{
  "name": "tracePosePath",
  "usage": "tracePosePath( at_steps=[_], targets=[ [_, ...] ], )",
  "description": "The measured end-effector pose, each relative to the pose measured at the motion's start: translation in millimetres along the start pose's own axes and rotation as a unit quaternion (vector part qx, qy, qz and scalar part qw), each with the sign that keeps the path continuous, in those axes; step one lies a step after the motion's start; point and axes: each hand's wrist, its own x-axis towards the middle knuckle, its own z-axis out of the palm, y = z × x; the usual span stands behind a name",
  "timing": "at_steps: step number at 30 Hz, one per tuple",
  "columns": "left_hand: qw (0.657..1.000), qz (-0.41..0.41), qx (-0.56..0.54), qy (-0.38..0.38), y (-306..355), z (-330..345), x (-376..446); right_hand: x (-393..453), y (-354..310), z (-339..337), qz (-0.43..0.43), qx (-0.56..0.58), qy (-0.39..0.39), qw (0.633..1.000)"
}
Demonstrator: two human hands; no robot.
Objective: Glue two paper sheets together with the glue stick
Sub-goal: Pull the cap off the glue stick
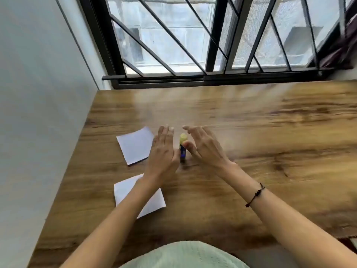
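Observation:
A blue glue stick (182, 149) with a yellow cap stands upright on the wooden table (251, 132). My left hand (164, 151) is just left of it, fingers straight and apart. My right hand (204, 146) hovers on its right, fingers spread, the thumb close to or touching the stick. Neither hand is closed around it. One white paper sheet (135, 145) lies to the left of my left hand. A second white sheet (125, 192) lies nearer to me, partly hidden under my left forearm.
A white wall (38, 113) runs along the table's left edge. A window with black bars (193, 45) stands behind the far edge. A dark cloth (343, 43) hangs at the far right. A black cord bracelet (255, 195) is on my right wrist.

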Motion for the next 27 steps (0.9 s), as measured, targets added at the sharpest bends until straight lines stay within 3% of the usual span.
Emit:
tracePosePath(
  at_steps=[5,11,15,27],
  targets=[
    [0.994,-0.014,-0.107,-0.010,14,9,-7,-8,-2,12,-0.012,0.005,0.062,0.998],
    [0.989,-0.014,-0.105,0.107,21,11,-7,-10,-11,12,0.019,0.080,0.071,0.994],
    [0.986,0.005,-0.108,0.128,20,5,-11,-4,-17,3,-0.028,0.068,0.091,0.993],
    [0.976,0.009,-0.148,0.160,22,-11,-14,17,-26,-15,-0.144,0.042,0.044,0.988]
  ],
)
